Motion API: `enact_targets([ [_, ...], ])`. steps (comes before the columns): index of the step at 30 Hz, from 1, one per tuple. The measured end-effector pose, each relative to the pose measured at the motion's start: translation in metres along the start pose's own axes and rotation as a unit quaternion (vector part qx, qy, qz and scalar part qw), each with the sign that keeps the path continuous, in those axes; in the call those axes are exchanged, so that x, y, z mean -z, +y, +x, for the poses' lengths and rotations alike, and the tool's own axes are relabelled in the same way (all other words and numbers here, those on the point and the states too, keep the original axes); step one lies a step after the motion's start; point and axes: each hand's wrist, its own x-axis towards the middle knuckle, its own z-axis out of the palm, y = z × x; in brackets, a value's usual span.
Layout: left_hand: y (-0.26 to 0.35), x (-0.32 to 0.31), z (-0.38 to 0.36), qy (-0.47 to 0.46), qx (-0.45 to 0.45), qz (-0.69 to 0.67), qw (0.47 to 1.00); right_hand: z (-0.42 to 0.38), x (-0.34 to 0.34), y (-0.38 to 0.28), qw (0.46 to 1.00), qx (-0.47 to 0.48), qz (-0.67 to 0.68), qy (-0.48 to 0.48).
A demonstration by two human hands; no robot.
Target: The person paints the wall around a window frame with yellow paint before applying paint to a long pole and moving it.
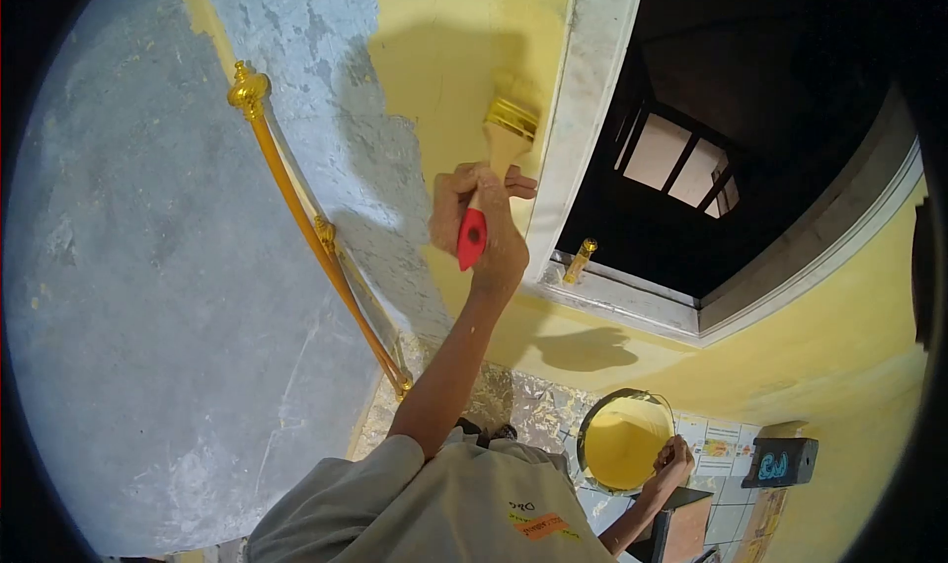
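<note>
My left hand [481, 212] is wrapped round the handle of a paintbrush [507, 143] with a red end. Its bristles, covered in yellow paint, are against the yellow part of the wall [444, 79], beside the white window frame [585, 99]. Low on the right, my right hand [673, 458] is closed at the rim of a bucket [620, 442] holding yellow paint; a thin wire handle runs up to its fingers.
An orange rail with gold fittings [296, 202] slants along the left. A small bottle [581, 262] stands on the window sill [632, 301]. Right of the bucket are a dark block [780, 462] with blue marking and a brown-topped box [688, 531]. The floor is paint-spattered.
</note>
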Motion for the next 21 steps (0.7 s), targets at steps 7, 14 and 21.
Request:
enact_targets([
  [7,-0.021,0.046,-0.044,-0.045,0.095,0.072,0.992,0.005,0.006,0.012,0.999,-0.014,0.016,0.032],
  [14,-0.008,-0.004,-0.003,0.018,0.035,-0.001,0.999,0.004,0.004,0.012,0.999,-0.022,0.012,0.021],
  [21,-0.044,0.074,-0.081,0.002,0.148,0.085,0.985,0.0,0.004,0.01,0.999,-0.012,0.046,0.002],
])
